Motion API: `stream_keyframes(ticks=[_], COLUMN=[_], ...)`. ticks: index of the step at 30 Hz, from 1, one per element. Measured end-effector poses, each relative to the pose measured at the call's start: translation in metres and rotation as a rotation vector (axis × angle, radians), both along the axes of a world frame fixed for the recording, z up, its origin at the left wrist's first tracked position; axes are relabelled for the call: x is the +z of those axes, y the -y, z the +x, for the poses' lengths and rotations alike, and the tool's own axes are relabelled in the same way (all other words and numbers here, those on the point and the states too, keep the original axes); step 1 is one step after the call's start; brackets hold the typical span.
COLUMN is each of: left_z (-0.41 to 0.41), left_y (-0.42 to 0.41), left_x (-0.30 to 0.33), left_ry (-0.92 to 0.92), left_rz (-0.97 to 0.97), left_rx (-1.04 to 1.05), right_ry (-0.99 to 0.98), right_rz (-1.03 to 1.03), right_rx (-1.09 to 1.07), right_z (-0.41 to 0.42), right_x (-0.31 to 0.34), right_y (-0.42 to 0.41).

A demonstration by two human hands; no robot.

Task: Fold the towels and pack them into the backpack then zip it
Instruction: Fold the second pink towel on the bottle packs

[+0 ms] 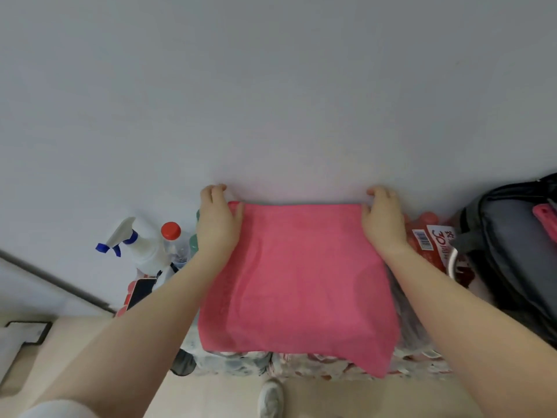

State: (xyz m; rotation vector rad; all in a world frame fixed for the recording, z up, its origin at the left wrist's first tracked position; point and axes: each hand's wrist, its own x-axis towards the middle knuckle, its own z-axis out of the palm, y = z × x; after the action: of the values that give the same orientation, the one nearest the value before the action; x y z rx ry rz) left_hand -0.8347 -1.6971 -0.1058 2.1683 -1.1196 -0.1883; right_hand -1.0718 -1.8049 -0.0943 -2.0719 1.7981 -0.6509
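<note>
Gripping the far corners of the towel (298,282), the left hand (217,220) and right hand (384,220) sit against the wall. The towel lies flat on the bench (422,356), its near edge overhanging. Bottles (141,245) crowd its left edge; the backpack (509,251) gapes open at right.

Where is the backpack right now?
In the head view the backpack sits at the far right edge, just right of the red package, beyond the right hand gripping a corner of the pink towel.

Single head view — wide-angle, looking forward and down, close in.
</note>
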Motion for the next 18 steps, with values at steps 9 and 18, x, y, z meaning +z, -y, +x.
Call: stream_keyframes(ticks=[9, 18], left_z=[-0.048, -0.042], left_y=[-0.064, -0.138], left_x=[-0.023, -0.021], left_ry=[0.383, 0.247], left_rz=[0.484, 0.376], left_rx=[-0.445, -0.159], right_ry=[-0.503, -0.418], right_rz=[0.161, 0.130], right_rx=[0.635, 0.325], right_z=[0.004, -0.072], right_x=[-0.024, -0.018], right_y=[-0.078, -0.111])
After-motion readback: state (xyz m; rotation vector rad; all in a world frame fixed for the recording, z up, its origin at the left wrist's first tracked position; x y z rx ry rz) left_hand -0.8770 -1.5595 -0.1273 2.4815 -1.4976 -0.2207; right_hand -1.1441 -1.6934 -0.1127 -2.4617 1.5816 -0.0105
